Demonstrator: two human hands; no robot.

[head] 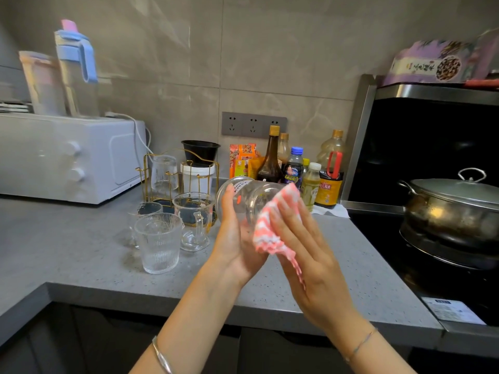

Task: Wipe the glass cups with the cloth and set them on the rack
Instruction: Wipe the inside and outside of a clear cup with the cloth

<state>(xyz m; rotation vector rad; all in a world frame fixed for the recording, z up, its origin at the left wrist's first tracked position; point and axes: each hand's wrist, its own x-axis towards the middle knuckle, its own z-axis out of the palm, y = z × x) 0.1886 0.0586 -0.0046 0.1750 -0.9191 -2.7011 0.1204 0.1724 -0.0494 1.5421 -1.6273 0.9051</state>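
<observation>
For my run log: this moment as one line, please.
wiping | left hand holds cup | right hand presses cloth on cup | rack: one glass

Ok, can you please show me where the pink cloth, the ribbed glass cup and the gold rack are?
pink cloth (264, 232), head view, on its bunched middle.
ribbed glass cup (159, 245), head view, on its front wall.
gold rack (146, 172), head view, on its left upright wire.

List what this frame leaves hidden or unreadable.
Head view:
Glass cup: one end covered by the cloth and right hand; the left hand's fingers are hidden behind it.
Rack: base partly screened by cups standing in front.
Sauce bottles: labels too small to read.
Blue-lidded bottle: blurred.
</observation>
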